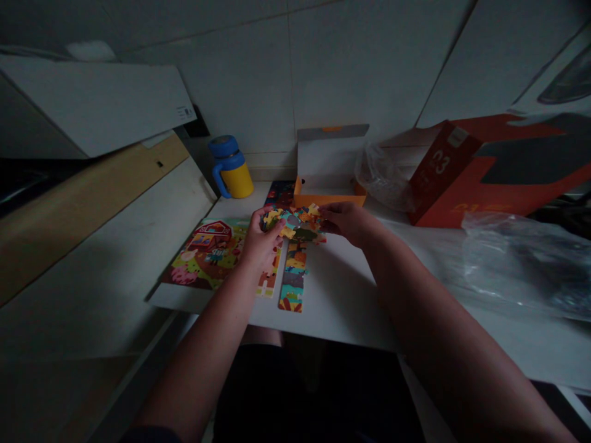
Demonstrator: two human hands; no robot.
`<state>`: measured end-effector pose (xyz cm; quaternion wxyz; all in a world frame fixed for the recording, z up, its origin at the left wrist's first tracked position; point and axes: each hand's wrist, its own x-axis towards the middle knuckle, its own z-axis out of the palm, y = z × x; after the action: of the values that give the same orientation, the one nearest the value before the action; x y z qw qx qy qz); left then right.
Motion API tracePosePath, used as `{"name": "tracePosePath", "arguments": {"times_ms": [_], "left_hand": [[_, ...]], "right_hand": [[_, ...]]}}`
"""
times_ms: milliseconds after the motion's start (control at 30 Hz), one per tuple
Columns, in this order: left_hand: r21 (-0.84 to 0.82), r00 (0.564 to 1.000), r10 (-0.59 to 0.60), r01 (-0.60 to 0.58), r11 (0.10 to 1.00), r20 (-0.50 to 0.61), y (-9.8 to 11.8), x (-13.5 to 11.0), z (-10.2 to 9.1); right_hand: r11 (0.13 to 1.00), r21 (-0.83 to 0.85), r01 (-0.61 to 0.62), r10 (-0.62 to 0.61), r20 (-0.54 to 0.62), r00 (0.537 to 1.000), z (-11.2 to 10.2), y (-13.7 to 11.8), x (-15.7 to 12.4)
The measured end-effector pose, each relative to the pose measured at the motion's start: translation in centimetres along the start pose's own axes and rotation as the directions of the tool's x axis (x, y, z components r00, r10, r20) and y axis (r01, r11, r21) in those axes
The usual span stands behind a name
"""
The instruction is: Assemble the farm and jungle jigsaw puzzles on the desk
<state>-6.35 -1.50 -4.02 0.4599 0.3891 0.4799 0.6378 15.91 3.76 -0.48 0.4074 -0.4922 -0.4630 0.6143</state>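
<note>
Several joined jigsaw puzzle pieces [300, 223], in yellow, teal and orange, are held up between my two hands over the white table. My left hand [264, 237] grips their left end, thumb on top. At the right end, the fingers of my right hand [346, 220] are closed on the pieces' edge. Below them a narrow strip of joined puzzle pieces [293, 280] lies flat. Left of the strip is a farm-scene puzzle [221, 249] with a red barn, partly covered by my left hand and forearm.
An open orange box [330, 200] stands behind my hands, with a dark printed sheet [279, 194] beside it. A blue-and-yellow mug [237, 175] stands at the back left. Clear plastic bags [385, 175] and a large red box [447, 178] are on the right. Cartons [106, 104] crowd the left side.
</note>
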Motion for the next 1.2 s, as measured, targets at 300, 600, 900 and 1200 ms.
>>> {"name": "tracePosePath", "arguments": {"times_ms": [300, 600, 900, 1200], "left_hand": [[-0.033, 1.000, -0.008, 0.007, 0.999, -0.021, -0.1, 0.4, -0.4], [-0.016, 1.000, -0.009, 0.008, 1.000, -0.023, -0.1, 0.3, -0.4], [-0.041, 1.000, -0.024, 0.023, 0.999, -0.006, -0.3, 0.4, -0.4], [-0.025, 1.000, -0.020, 0.020, 0.999, -0.010, -0.2, 0.2, -0.4]], "right_hand": [[0.720, -0.693, -0.030, 0.287, 0.259, 0.922, -2.0, -0.8, -1.0], [0.293, -0.925, 0.240, 0.196, 0.304, 0.932, -0.3, -0.7, -1.0], [0.116, -0.950, 0.288, 0.013, 0.292, 0.956, 0.9, -0.6, -1.6], [0.057, -0.949, 0.310, 0.005, 0.310, 0.951, 1.6, -0.7, -2.0]]}}
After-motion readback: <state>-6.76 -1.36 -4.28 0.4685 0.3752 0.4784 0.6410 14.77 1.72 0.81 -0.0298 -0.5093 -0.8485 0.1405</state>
